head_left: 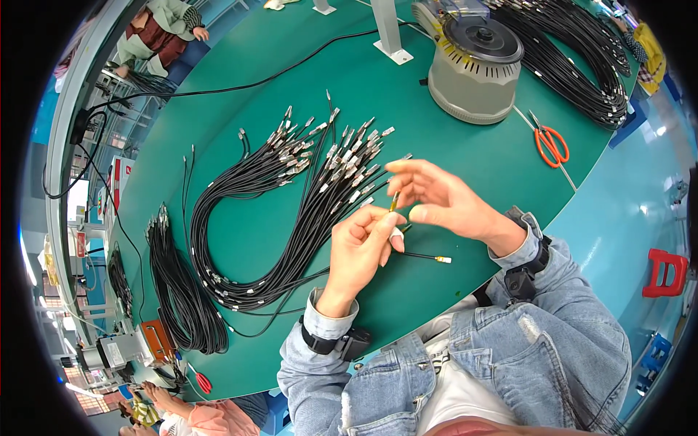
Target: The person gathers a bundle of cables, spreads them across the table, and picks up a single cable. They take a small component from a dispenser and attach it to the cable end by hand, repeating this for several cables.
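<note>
My left hand (pixel 358 247) is closed in a pinch on a black cable (pixel 419 255). A small yellow piece (pixel 395 201) sticks up from between its thumb and fingers. One end of the cable, with a light metal connector (pixel 443 259), juts out to the right below my hands. Something white (pixel 398 239) shows at the left fingers; I cannot tell whether it is a wrap or a label. My right hand (pixel 445 201) hovers just right of the yellow piece, fingers curved and apart, seemingly holding nothing. Just beyond lies a U-shaped bundle of black cables (pixel 206 243) with metal-tipped ends.
A grey round machine (pixel 472 87) with a black disc on top stands at the far right, before a large cable coil (pixel 611 98). Orange-handled scissors (pixel 550 145) lie nearby. Another cable bundle (pixel 182 305) rests at the left. Other people sit near the table's left end.
</note>
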A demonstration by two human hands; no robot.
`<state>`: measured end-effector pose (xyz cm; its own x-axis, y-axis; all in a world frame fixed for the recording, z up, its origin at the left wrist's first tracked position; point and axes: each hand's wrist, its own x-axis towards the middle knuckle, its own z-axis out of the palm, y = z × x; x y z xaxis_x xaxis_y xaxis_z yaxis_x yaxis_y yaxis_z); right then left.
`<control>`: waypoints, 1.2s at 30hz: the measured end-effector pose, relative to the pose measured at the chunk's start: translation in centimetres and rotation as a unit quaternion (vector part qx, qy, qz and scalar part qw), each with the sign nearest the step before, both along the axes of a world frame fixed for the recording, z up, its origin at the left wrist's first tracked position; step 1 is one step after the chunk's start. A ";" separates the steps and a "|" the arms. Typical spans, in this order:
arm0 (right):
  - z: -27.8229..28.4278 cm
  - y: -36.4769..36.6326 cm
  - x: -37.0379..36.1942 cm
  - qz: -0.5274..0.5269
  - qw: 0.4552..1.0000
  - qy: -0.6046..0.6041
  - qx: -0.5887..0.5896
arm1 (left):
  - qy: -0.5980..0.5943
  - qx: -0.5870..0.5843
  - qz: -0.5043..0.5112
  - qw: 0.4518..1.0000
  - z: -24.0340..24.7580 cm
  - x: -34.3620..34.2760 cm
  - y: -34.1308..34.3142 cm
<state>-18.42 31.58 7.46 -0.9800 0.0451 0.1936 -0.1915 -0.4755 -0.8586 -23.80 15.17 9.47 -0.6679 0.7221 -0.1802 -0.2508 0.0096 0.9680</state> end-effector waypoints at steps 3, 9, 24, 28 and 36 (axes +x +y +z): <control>-0.1 1.2 0.3 0.025 0.998 -0.062 -0.007 | 0.096 -0.047 0.068 0.992 -0.1 0.9 0.3; 0.5 0.2 0.8 -0.013 0.995 -0.090 0.047 | 0.232 -0.070 0.090 0.966 -0.7 1.6 0.7; 0.0 0.6 0.9 -0.001 0.995 -0.068 0.078 | 0.249 -0.069 0.103 0.960 -0.9 1.8 0.9; 0.4 0.9 0.8 0.019 0.997 -0.043 0.067 | 0.284 -0.079 0.114 0.949 -0.6 1.9 0.9; 0.0 1.0 0.8 -0.005 0.992 -0.007 0.125 | 0.349 -0.066 0.144 0.924 -0.5 2.1 1.1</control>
